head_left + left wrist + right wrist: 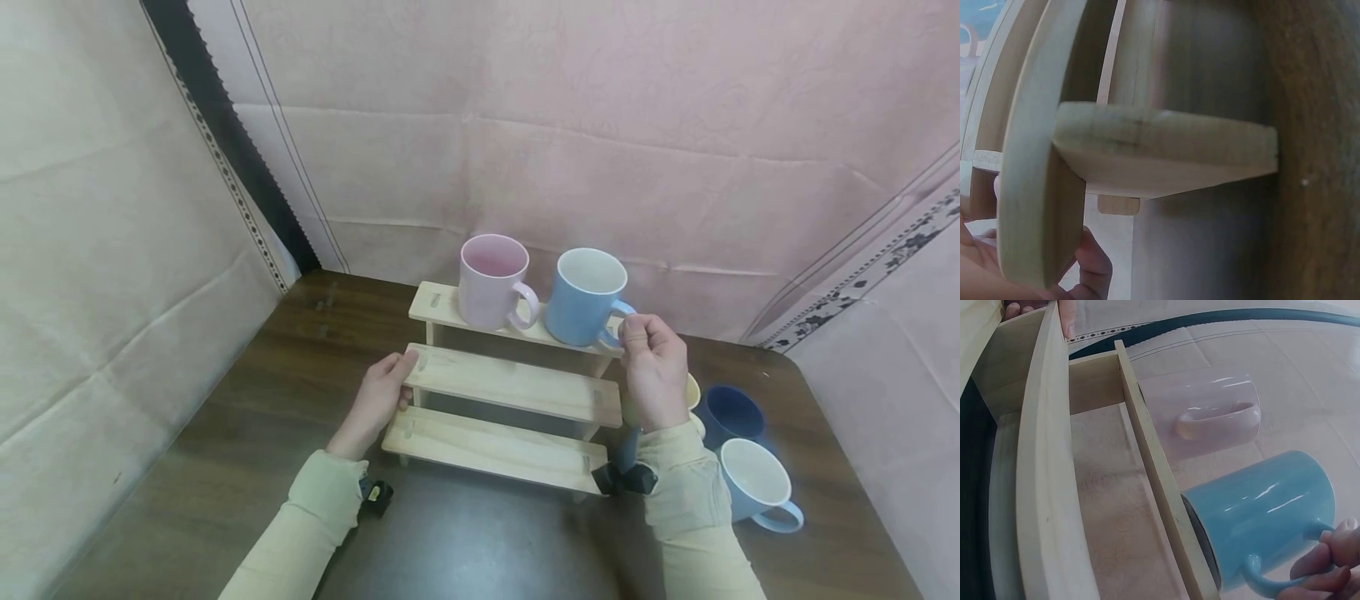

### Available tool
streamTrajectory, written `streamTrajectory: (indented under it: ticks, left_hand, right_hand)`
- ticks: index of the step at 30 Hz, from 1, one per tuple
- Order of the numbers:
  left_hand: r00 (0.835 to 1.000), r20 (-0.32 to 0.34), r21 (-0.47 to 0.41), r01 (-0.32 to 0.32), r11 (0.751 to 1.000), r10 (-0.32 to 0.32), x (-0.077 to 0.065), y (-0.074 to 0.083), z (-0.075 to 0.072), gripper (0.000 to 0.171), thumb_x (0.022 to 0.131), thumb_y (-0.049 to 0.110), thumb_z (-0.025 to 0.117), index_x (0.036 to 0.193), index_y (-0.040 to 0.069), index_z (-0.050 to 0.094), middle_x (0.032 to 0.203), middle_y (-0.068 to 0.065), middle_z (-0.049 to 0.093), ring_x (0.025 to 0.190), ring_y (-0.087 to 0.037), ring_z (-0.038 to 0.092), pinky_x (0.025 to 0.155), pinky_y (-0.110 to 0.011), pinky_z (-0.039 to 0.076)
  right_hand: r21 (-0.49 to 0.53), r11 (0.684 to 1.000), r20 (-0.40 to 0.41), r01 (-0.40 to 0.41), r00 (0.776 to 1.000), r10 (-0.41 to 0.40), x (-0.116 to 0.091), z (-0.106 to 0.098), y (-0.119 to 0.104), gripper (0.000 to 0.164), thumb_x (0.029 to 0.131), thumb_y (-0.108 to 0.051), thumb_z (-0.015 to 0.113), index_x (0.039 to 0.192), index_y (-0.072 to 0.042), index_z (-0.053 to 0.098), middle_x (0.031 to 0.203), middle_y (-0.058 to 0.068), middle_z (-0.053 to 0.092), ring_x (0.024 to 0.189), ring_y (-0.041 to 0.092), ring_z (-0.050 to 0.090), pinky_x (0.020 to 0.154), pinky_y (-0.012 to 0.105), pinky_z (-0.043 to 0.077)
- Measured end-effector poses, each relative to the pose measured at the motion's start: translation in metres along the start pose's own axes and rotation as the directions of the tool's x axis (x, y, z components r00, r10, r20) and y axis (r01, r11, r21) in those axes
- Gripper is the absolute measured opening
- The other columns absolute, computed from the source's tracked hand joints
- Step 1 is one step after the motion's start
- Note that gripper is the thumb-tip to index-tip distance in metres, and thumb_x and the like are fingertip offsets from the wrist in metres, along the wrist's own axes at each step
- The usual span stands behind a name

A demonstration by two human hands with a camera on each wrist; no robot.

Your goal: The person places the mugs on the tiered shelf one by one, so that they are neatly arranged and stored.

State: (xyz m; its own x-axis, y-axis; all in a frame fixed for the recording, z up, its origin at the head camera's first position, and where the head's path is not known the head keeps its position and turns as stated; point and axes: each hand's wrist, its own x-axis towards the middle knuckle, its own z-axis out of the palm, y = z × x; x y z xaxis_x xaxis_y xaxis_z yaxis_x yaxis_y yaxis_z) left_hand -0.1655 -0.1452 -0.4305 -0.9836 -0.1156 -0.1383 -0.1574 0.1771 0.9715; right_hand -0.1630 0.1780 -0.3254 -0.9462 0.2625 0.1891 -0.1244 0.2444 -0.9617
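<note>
The left arm (296,521), sleeved to just short of the wrist, slants up and rightward from the bottom edge of the head view; its left hand (380,396) sits left of and below centre, thumb on top, fingers curled beneath. The right arm (690,500), also sleeved, rises from the lower right, tilting slightly left. Its right hand (658,367) is right of centre, a little higher than the left, thumb and forefinger bent together in a pinch.
</note>
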Motion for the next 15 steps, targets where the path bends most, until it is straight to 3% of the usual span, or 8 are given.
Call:
streamTrajectory:
  ticks: [5, 15]
  left_hand:
    - [1.000, 0.002, -0.002, -0.005, 1.000, 0.005, -0.0002, -0.0001, -0.0006, 0.044, 0.101, 0.047, 0.046, 0.083, 0.007, 0.051, 0.065, -0.004, 0.047, 0.056, -0.018, 0.045, 0.054, -0.028, 0.038]
    - [1.000, -0.001, 0.000, -0.001, 1.000, 0.001, 0.0008, -0.0005, 0.0003, 0.045, 0.101, 0.048, 0.047, 0.083, 0.007, 0.051, 0.065, -0.003, 0.047, 0.055, -0.017, 0.045, 0.055, -0.027, 0.038]
  right_hand:
    - [0.013, 1.000, 0.010, -0.014, 1.000, 0.014, 0.0011, 0.0012, 0.0003, 0.035, 0.102, -0.033, 0.049, 0.096, 0.000, 0.056, 0.076, 0.004, 0.046, 0.064, 0.015, 0.040, 0.061, 0.026, 0.035]
    - [0.037, 0.999, 0.024, 0.015, 1.000, -0.015, 0.0029, 0.0011, 0.0059, 0.026, 0.103, -0.025, 0.051, 0.090, -0.003, 0.057, 0.071, 0.000, 0.045, 0.061, 0.015, 0.039, 0.057, 0.025, 0.034]
